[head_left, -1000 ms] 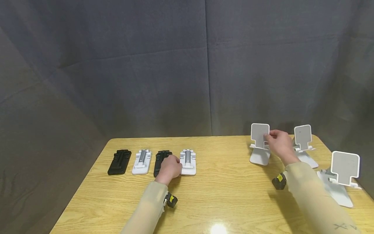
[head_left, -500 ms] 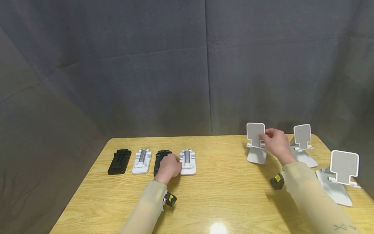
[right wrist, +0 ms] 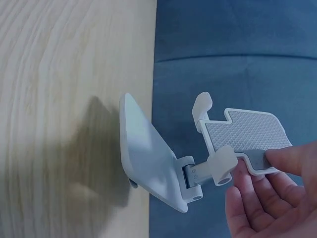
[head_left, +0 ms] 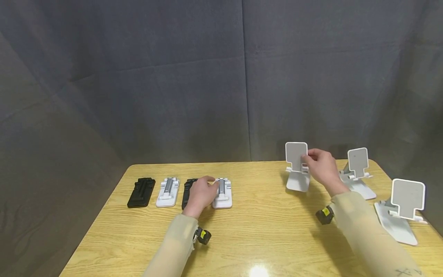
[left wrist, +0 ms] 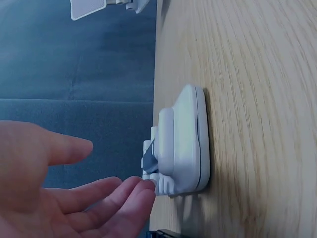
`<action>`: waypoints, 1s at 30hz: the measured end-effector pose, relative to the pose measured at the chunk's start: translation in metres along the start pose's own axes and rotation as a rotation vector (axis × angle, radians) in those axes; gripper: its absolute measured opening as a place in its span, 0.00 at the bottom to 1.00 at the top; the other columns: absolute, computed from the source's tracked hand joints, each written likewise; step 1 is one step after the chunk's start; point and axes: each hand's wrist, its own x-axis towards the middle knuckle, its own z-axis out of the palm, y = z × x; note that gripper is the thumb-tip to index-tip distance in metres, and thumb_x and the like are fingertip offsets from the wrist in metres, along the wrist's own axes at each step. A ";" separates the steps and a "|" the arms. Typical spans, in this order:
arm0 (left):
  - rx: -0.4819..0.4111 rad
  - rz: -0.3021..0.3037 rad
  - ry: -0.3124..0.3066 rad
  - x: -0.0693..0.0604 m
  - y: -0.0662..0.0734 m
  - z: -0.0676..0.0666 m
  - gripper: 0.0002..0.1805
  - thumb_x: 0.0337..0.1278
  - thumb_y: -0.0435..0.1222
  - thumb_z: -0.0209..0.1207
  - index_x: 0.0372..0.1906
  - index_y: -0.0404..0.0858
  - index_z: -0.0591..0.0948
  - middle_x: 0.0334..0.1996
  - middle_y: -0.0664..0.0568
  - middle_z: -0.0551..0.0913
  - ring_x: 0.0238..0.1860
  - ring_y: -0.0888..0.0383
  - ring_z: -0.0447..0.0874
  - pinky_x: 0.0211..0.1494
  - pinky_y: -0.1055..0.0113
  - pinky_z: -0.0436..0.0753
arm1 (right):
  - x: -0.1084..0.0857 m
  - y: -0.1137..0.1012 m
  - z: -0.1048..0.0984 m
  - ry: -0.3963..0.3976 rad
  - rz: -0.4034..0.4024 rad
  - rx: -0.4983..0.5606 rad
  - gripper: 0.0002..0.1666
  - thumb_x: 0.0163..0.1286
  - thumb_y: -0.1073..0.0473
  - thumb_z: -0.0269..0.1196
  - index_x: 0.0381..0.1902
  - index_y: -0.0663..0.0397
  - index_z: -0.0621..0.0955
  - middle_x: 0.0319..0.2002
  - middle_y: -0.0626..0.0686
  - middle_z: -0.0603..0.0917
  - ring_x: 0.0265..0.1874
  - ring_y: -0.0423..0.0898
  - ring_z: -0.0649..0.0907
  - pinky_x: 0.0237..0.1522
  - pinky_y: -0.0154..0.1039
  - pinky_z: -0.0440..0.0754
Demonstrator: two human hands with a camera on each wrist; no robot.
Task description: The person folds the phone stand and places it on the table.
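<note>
My right hand pinches the plate edge of an unfolded white phone stand, thumb on the grey pad and fingers behind. In the right wrist view its base hangs tilted above the table, apart from its shadow. My left hand hovers between a folded white phone stand and a partly covered black folded phone stand. In the left wrist view the thumb is apart from the loosely extended fingers. The fingertips overlap the corner of the white stand; whether they touch it, I cannot tell.
Further left lie another folded white stand and another black one. Two more unfolded white stands, one behind and one nearer, stand at the right of the wooden table. A dark curtain hangs behind the table.
My right hand has moved left and slightly up with the unfolded phone stand. The fingers of my left hand have lifted and spread beside the folded white stand.
</note>
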 end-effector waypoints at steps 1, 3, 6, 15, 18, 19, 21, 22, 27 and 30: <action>-0.016 0.000 -0.003 0.000 0.001 0.000 0.23 0.73 0.45 0.57 0.62 0.35 0.81 0.45 0.44 0.85 0.43 0.50 0.83 0.45 0.53 0.83 | 0.000 -0.002 0.000 0.001 -0.003 0.002 0.23 0.79 0.56 0.55 0.57 0.73 0.78 0.51 0.71 0.83 0.49 0.64 0.85 0.54 0.58 0.78; -0.048 0.004 -0.011 0.000 0.001 0.001 0.23 0.73 0.46 0.57 0.63 0.35 0.81 0.44 0.45 0.84 0.41 0.52 0.82 0.42 0.55 0.83 | -0.001 -0.008 0.001 -0.003 -0.005 0.011 0.23 0.79 0.55 0.55 0.57 0.73 0.78 0.51 0.71 0.83 0.50 0.64 0.85 0.54 0.58 0.78; -0.084 0.020 -0.014 -0.001 0.004 0.003 0.23 0.73 0.46 0.57 0.63 0.35 0.80 0.42 0.46 0.84 0.38 0.53 0.81 0.39 0.57 0.82 | -0.002 -0.015 0.003 -0.010 -0.018 0.034 0.23 0.80 0.56 0.55 0.57 0.73 0.78 0.52 0.71 0.83 0.50 0.64 0.84 0.56 0.58 0.78; -0.137 0.075 -0.002 -0.004 0.009 0.006 0.22 0.73 0.45 0.58 0.61 0.35 0.81 0.42 0.47 0.84 0.40 0.53 0.80 0.41 0.57 0.81 | -0.009 -0.038 0.008 -0.038 -0.059 0.098 0.20 0.80 0.57 0.56 0.56 0.71 0.79 0.49 0.69 0.84 0.49 0.62 0.85 0.53 0.54 0.80; -0.143 0.096 0.003 -0.004 0.010 0.007 0.22 0.72 0.45 0.59 0.61 0.35 0.82 0.42 0.48 0.84 0.41 0.53 0.81 0.42 0.57 0.81 | -0.011 -0.046 0.009 -0.045 -0.078 0.106 0.20 0.80 0.57 0.56 0.55 0.71 0.79 0.49 0.68 0.84 0.48 0.61 0.84 0.52 0.53 0.80; -0.145 0.102 0.004 -0.003 0.011 0.007 0.22 0.72 0.45 0.59 0.60 0.35 0.82 0.42 0.48 0.84 0.42 0.53 0.81 0.43 0.57 0.81 | -0.012 -0.049 0.010 -0.047 -0.086 0.106 0.20 0.80 0.56 0.56 0.55 0.70 0.79 0.49 0.68 0.84 0.48 0.60 0.84 0.51 0.52 0.80; -0.153 0.105 0.004 -0.004 0.012 0.007 0.21 0.72 0.45 0.59 0.60 0.36 0.82 0.42 0.48 0.84 0.43 0.53 0.82 0.44 0.57 0.81 | -0.014 -0.054 0.010 -0.053 -0.093 0.110 0.20 0.80 0.56 0.56 0.55 0.70 0.79 0.49 0.67 0.84 0.49 0.60 0.83 0.52 0.53 0.79; -0.160 0.108 0.002 -0.004 0.012 0.008 0.21 0.71 0.45 0.59 0.59 0.36 0.83 0.42 0.48 0.85 0.43 0.53 0.82 0.44 0.56 0.81 | -0.015 -0.056 0.010 -0.057 -0.097 0.112 0.20 0.80 0.56 0.56 0.56 0.70 0.79 0.49 0.67 0.84 0.49 0.59 0.83 0.52 0.53 0.79; -0.190 0.117 -0.017 -0.006 0.015 0.010 0.20 0.72 0.45 0.59 0.59 0.37 0.82 0.45 0.48 0.85 0.45 0.53 0.83 0.45 0.56 0.82 | -0.018 -0.064 0.014 -0.068 -0.121 0.118 0.19 0.80 0.57 0.57 0.55 0.69 0.80 0.49 0.67 0.84 0.48 0.58 0.82 0.53 0.53 0.79; -0.198 0.123 -0.033 -0.007 0.017 0.013 0.21 0.73 0.45 0.58 0.60 0.37 0.82 0.45 0.47 0.85 0.43 0.53 0.83 0.43 0.57 0.82 | -0.019 -0.067 0.017 -0.070 -0.140 0.118 0.18 0.79 0.57 0.57 0.53 0.69 0.80 0.48 0.66 0.85 0.46 0.58 0.82 0.51 0.51 0.79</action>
